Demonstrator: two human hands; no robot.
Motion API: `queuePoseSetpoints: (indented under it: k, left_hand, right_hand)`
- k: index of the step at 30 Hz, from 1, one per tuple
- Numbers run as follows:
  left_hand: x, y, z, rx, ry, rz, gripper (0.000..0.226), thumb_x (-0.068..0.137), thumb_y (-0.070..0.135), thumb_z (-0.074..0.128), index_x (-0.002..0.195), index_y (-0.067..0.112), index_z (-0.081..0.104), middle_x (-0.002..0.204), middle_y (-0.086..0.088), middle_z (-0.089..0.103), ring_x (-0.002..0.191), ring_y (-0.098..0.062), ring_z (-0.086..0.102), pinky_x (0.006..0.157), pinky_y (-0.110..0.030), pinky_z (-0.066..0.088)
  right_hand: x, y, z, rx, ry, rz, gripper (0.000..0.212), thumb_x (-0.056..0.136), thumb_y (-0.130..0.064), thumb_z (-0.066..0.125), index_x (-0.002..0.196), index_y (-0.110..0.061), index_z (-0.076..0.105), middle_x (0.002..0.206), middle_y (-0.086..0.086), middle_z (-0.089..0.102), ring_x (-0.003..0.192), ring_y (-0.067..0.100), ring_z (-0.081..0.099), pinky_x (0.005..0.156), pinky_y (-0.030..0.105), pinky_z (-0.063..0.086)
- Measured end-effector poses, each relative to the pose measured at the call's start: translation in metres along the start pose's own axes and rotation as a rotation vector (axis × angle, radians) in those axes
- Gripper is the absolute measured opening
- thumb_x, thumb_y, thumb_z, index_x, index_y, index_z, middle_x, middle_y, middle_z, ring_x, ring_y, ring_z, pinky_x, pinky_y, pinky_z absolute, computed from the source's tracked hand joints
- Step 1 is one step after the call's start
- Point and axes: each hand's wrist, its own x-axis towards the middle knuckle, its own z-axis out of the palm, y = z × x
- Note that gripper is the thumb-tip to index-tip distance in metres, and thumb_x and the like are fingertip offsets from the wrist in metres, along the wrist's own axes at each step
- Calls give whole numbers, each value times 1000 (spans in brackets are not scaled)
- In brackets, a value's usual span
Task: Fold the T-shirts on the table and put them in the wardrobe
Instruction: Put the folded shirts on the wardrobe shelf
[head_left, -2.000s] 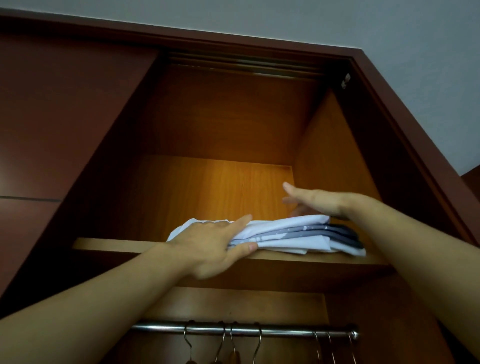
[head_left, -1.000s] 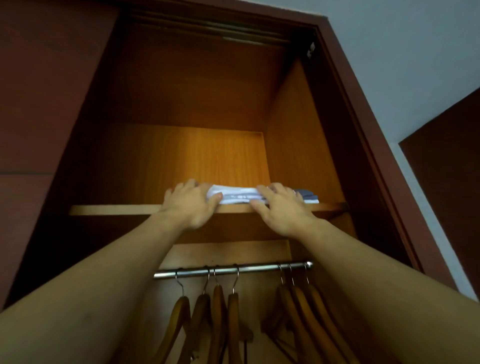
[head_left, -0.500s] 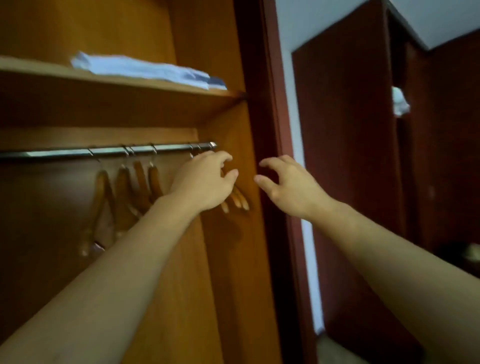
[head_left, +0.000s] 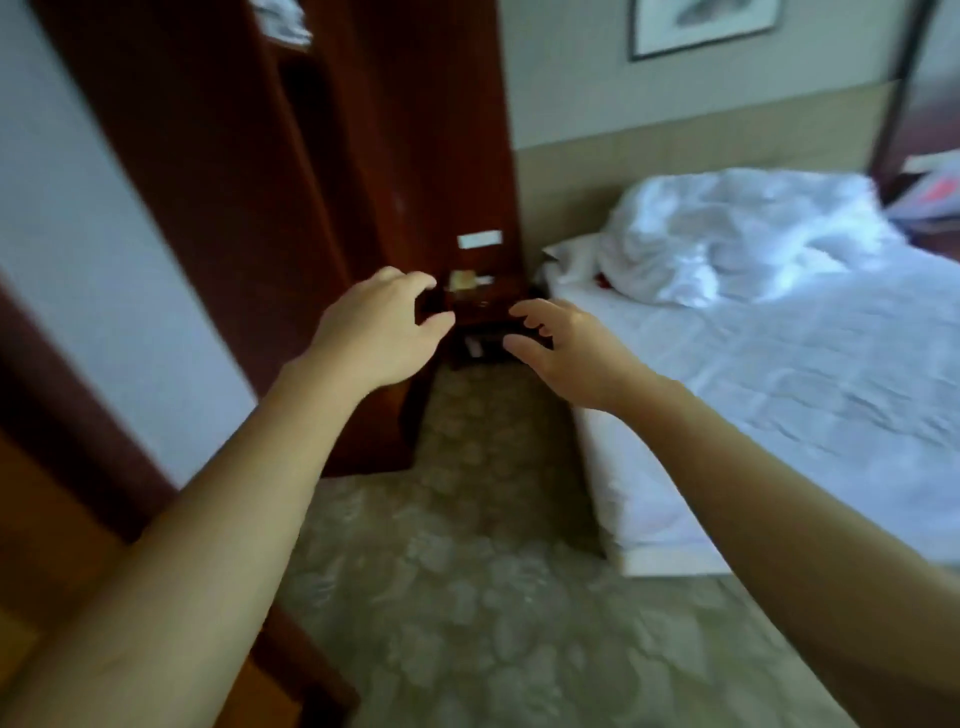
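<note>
both arms reach fwd, bare, palms down. l hand (head_left: 379, 332) hangs in the air in front of the dark red cabinet (head_left: 363, 156). its fingers (head_left: 413, 283) are loosely curled and spread apart, holding nothing. r hand (head_left: 566, 353) is just beside it, not touching, in front of the gap btwn the cabinet and the bed (head_left: 779, 395). its fingers (head_left: 524, 312) are loosely curled and apart too, thumb out, nothing in them.

behind the hands a dark nightstand (head_left: 483, 312) stands btwn the cabinet and the head of the bed, w/ small blurred items on top.

a pale bundle (head_left: 283, 23) sits on a high shelf in the cabinet, at the top edge of the view. it's too blurred to tell if it's a t-shirt.

an orange wood panel (head_left: 41, 545) w/ a dark red edge fills the bottom left corner; cannot tell if it's the wardrobe.

the bed has a white sheet, w/ a crumpled white duvet (head_left: 737, 234) piled at its head end. patterned carpet (head_left: 493, 597) covers the floor. a framed picture (head_left: 696, 26) hangs on the wall above the bed. the whole view is motion-blurred.
</note>
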Motion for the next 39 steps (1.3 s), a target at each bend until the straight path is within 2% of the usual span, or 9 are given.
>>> queuePoseSetpoints:
  k: [5,8,11,16,20,26,32,39]
  left_hand:
    - [20,242,87,-179,-118,247,50,97,46,48,139,19,49,143,-8,48,128,-30,46,100,-39,40]
    - [21,372,118,-292,-192,362,53,96,48,50,139,17,50,144,-9,48,128,-29,47,103,-38,39]
    - [18,484,140,-406,-229,519,51,94,49,53,135,18,54,140,-7,52,125,-27,50,103,-38,42]
    - [4,647,194,-539,-302,778,45,96,44,54,133,18,57,136,-5,54,124,-24,50,99,-34,41]
    - [0,769,257,-613,-445,942,45,94,39,58,134,17,56,138,-4,53,125,-22,50,99,-32,40]
    - [32,954,342,-669,-565,1114,50,91,36,63,135,13,55,137,-10,54,128,-28,49,102,-38,41]
    - [75,1127,374,-631,-630,1276,52,94,39,60,139,15,50,140,-8,50,128,-28,47,103,-37,38]
    - [82,1328,411,-627,-638,1423,54,93,45,57,141,20,48,141,-1,50,125,-25,50,98,-42,45]
  right_hand:
    - [-126,165,-145,-124,131,289,42,97,-38,55,134,-19,53,125,6,55,109,24,57,95,32,42]
    - [-203,230,-230,-194,193,420,43,97,-40,54,134,-18,53,125,8,55,107,26,58,95,38,45]
    - [-271,283,-305,-270,285,548,43,97,-41,54,133,-19,54,126,7,55,107,26,59,94,39,46]
    - [-386,366,-385,-294,455,766,40,95,-34,58,130,-14,58,123,9,58,106,27,60,90,32,44]
    - [-462,436,-428,-277,560,984,43,96,-36,56,134,-17,54,128,5,55,109,23,58,94,35,45]
    - [-519,548,-511,-285,666,1237,45,97,-36,56,138,-22,49,128,0,53,113,15,55,90,25,40]
    - [-547,635,-612,-319,797,1405,44,96,-33,58,138,-19,51,126,0,54,108,12,53,91,27,43]
    - [-611,753,-700,-295,972,1503,42,95,-36,57,135,-24,53,122,-8,53,108,10,53,94,31,46]
